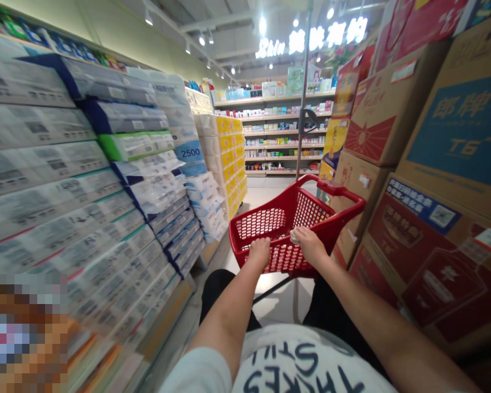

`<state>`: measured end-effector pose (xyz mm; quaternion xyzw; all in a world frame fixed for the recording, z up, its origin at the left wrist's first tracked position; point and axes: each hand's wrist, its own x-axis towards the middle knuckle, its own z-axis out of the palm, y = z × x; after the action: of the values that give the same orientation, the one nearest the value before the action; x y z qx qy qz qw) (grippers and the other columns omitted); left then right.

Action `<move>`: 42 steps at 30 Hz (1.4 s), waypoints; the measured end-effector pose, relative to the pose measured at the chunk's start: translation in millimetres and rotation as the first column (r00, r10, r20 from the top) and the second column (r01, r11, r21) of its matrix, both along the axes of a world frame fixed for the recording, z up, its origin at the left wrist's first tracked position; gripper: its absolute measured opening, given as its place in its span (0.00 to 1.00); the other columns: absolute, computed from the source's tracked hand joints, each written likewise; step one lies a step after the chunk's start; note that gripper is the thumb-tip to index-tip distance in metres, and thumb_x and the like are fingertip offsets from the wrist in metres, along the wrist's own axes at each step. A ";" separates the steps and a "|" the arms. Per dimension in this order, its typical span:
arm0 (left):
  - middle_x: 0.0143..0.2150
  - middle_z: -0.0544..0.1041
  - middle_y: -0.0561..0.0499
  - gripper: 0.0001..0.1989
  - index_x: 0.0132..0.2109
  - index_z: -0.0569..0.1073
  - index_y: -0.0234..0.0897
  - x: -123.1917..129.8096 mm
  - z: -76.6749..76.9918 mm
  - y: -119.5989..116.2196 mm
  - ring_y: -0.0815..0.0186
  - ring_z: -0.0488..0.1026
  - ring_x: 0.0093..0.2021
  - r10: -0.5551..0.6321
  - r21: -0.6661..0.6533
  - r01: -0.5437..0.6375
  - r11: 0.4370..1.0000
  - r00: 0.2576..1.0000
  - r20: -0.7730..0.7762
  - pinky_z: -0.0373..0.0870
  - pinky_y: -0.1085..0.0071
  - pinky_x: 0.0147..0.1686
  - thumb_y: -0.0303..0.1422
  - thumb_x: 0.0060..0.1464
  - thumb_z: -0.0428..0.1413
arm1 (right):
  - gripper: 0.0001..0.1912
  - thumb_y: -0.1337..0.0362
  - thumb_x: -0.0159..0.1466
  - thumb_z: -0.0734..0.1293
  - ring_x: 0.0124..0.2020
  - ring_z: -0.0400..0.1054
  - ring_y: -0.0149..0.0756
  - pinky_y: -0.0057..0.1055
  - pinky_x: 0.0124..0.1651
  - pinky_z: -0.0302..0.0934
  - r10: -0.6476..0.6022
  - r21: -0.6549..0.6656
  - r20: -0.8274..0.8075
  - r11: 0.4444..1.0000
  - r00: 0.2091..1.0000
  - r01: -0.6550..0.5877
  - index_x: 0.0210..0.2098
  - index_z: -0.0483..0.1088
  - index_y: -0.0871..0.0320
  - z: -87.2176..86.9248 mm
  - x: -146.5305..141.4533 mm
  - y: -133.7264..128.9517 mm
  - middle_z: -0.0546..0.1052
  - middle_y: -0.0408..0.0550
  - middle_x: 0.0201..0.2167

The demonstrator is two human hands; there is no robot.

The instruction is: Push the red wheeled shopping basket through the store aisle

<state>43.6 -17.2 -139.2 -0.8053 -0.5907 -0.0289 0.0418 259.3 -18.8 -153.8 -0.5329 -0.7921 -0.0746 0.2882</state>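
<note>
Red shopping cart (335, 229): located in the aisle directly ahead of the person, between stacked goods on both sides. Its near rim (281, 241) is toward the body; what looks like the handle bar (341, 191) is at the far right.

Hands: left hand (260, 251) closed over the near rim, fingers curled. Right hand (309, 243) also curled at that rim, farther right, with a small pale item (294, 237) at its fingertips. Cannot identify the item, nor tell whether it is pinched or pressed against the rim.

Surroundings: pale wrapped packs (45, 158) stacked at left; beyond them a tall pack marked 2500 (190, 153), then yellow-fronted packs (231, 164). At right, printed cartons (466, 125) rise well above the cart. A thin metal pole (305, 87) stands beyond the basket. Farther off, stocked shelves (270, 131) under a lit sign (311, 41).

Progress, as judged from where I stand: grip on the cart established with both hands; cart within the aisle, well apart from the far shelves. No goods made out through the visible part of the basket, though the near wall hides some of its floor. Cannot tell whether the cart is rolling or at rest. The amount left to do cannot be read from this view.
</note>
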 end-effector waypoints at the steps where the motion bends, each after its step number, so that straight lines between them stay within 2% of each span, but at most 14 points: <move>1: 0.47 0.74 0.41 0.15 0.50 0.67 0.33 -0.1 -0.2 -0.3 0.58 0.70 0.48 0.000 0.003 0.000 1.000 1.000 0.002 0.64 0.62 0.47 0.23 0.58 0.43 | 0.26 0.78 0.61 0.56 0.61 0.59 0.43 0.44 0.64 0.52 0.034 -0.007 0.003 0.999 0.999 -0.034 0.56 0.68 0.59 -0.2 -1.2 -0.1 0.69 0.55 0.58; 4: 0.48 0.74 0.40 0.16 0.51 0.66 0.33 -0.3 -1.6 -0.6 0.58 0.70 0.49 0.001 0.010 -0.001 1.000 1.000 0.007 0.64 0.61 0.48 0.23 0.59 0.42 | 0.28 0.79 0.59 0.55 0.60 0.61 0.40 0.42 0.62 0.55 0.075 -0.041 -0.039 0.996 0.996 -0.077 0.56 0.68 0.58 -1.0 -4.7 0.7 0.69 0.54 0.58; 8: 0.48 0.74 0.40 0.16 0.51 0.67 0.34 -0.1 -3.1 0.6 0.58 0.70 0.48 0.003 0.005 -0.003 1.000 1.000 0.008 0.64 0.62 0.47 0.23 0.59 0.43 | 0.28 0.80 0.58 0.56 0.60 0.61 0.39 0.43 0.62 0.56 0.018 -0.065 -0.104 0.998 0.994 -0.025 0.54 0.69 0.56 -2.6 -7.3 5.5 0.70 0.52 0.57; 15: 0.48 0.74 0.40 0.14 0.51 0.67 0.34 -2.5 -3.9 0.2 0.57 0.70 0.49 -0.005 0.010 0.005 1.000 1.000 0.022 0.63 0.62 0.48 0.24 0.59 0.46 | 0.26 0.80 0.58 0.57 0.58 0.63 0.38 0.40 0.62 0.57 0.043 -0.061 -0.094 0.997 0.995 -0.049 0.52 0.71 0.58 0.6 -14.6 1.7 0.73 0.53 0.54; 20: 0.48 0.74 0.42 0.13 0.51 0.67 0.35 -4.8 -3.6 -3.7 0.56 0.70 0.49 -0.021 0.030 0.019 0.999 0.999 0.049 0.63 0.61 0.48 0.35 0.61 0.49 | 0.26 0.79 0.59 0.57 0.60 0.61 0.42 0.43 0.63 0.54 0.008 -0.024 -0.052 1.000 0.999 -0.009 0.54 0.69 0.61 -1.9 -20.3 -9.5 0.71 0.56 0.56; 22: 0.48 0.75 0.42 0.14 0.50 0.68 0.35 -5.9 -3.1 -3.9 0.55 0.70 0.49 -0.030 0.038 0.027 0.999 0.998 0.059 0.63 0.61 0.48 0.37 0.61 0.48 | 0.28 0.80 0.58 0.57 0.61 0.60 0.42 0.43 0.64 0.53 0.034 -0.002 -0.033 0.999 0.999 -0.034 0.55 0.69 0.61 -1.2 -17.0 -10.6 0.70 0.56 0.57; 26: 0.48 0.75 0.43 0.13 0.50 0.68 0.36 -7.2 -2.1 -1.3 0.55 0.70 0.48 -0.037 0.034 0.035 0.999 0.998 0.057 0.63 0.61 0.47 0.36 0.61 0.49 | 0.28 0.80 0.57 0.56 0.57 0.65 0.38 0.39 0.61 0.58 0.119 -0.001 -0.046 0.993 0.992 -0.119 0.52 0.71 0.58 6.3 -4.1 -7.0 0.73 0.51 0.54; 30: 0.47 0.75 0.43 0.13 0.49 0.69 0.35 -6.1 -2.5 1.9 0.55 0.71 0.48 -0.022 0.043 0.020 0.999 0.998 0.055 0.64 0.61 0.46 0.35 0.60 0.49 | 0.26 0.79 0.58 0.57 0.57 0.64 0.41 0.40 0.61 0.57 0.069 0.047 0.001 0.997 0.998 -0.068 0.52 0.71 0.59 6.1 -1.5 -5.7 0.73 0.53 0.54; 33: 0.47 0.75 0.43 0.12 0.49 0.69 0.35 -5.6 -3.8 3.6 0.55 0.71 0.48 -0.019 0.051 0.017 0.999 0.999 0.047 0.63 0.61 0.46 0.34 0.60 0.49 | 0.26 0.78 0.59 0.58 0.59 0.61 0.43 0.43 0.63 0.55 0.076 0.087 0.077 0.993 0.994 -0.083 0.54 0.70 0.58 0.1 -3.5 -6.5 0.71 0.53 0.56; 37: 0.47 0.75 0.43 0.13 0.49 0.68 0.35 -6.5 -5.7 5.3 0.55 0.70 0.48 -0.020 0.048 0.018 0.999 0.999 0.041 0.63 0.61 0.46 0.35 0.61 0.48 | 0.25 0.78 0.60 0.57 0.58 0.63 0.43 0.42 0.61 0.56 0.004 0.131 0.042 0.991 0.999 -0.010 0.53 0.70 0.58 -2.2 0.4 -6.7 0.72 0.53 0.55; 42: 0.47 0.75 0.43 0.12 0.49 0.68 0.36 -6.9 -7.0 5.8 0.55 0.70 0.48 -0.015 0.052 0.013 0.999 0.999 0.044 0.62 0.61 0.46 0.34 0.61 0.48 | 0.24 0.77 0.62 0.57 0.59 0.62 0.43 0.43 0.62 0.55 0.090 0.135 0.085 0.986 0.992 -0.101 0.53 0.71 0.56 -3.5 5.7 -8.1 0.72 0.50 0.56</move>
<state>36.7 -11.4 -146.2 -0.8072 -0.5849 -0.0624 0.0491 265.0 -26.9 -157.4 -0.4696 -0.8203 -0.1366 0.2967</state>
